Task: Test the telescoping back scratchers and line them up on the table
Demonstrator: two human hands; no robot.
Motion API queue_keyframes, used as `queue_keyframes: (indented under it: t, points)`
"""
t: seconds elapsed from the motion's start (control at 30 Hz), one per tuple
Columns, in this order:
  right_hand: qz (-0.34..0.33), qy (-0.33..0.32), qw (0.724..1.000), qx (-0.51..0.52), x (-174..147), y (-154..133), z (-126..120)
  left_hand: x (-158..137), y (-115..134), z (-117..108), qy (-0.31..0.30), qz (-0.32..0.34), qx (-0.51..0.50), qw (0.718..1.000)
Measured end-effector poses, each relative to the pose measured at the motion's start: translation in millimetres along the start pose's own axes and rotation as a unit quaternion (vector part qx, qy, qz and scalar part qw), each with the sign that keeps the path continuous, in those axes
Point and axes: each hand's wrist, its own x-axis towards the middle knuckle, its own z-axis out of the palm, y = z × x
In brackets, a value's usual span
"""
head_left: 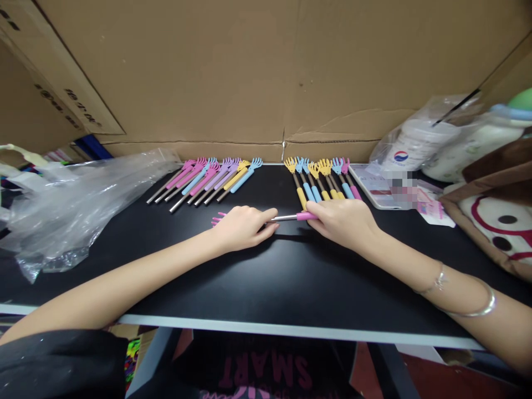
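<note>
A pink back scratcher with a silver rod is held level between my two hands above the black table. My left hand is closed around its claw end, and pink prongs poke out past the far side of the hand. My right hand grips the pink handle at the other end. Beyond my left hand lies a row of back scratchers in pink, blue, purple and yellow, bare rod ends toward me. Behind my right hand is another row of back scratchers, claws away from me, their coloured handles nearer.
A crumpled clear plastic bag covers the table's left side. On the right lie a phone and a pink-and-white card, with a bagged white cup and a brown cloth bag beyond. Cardboard walls the back.
</note>
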Motion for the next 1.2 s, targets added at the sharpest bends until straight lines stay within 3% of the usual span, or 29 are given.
queue_keyframes:
  t: [0.3, 0.63, 1.2]
  points:
    - [0.005, -0.021, 1.0, 0.003, 0.5, -1.1, -2.2, -0.4, -6.1, 1.6, 0.082, 0.042, 0.097, 0.991]
    - [0.0, -0.043, 0.999, 0.025, -1.3, -3.4, -1.9, 0.0, -14.8, -4.3, 0.199, 0.123, 0.181, 0.955]
    - [0.0, -0.126, 0.981, 0.146, -0.7, -8.4, -9.0, 0.4, -22.4, -9.2, 0.269, 0.183, 0.241, 0.914]
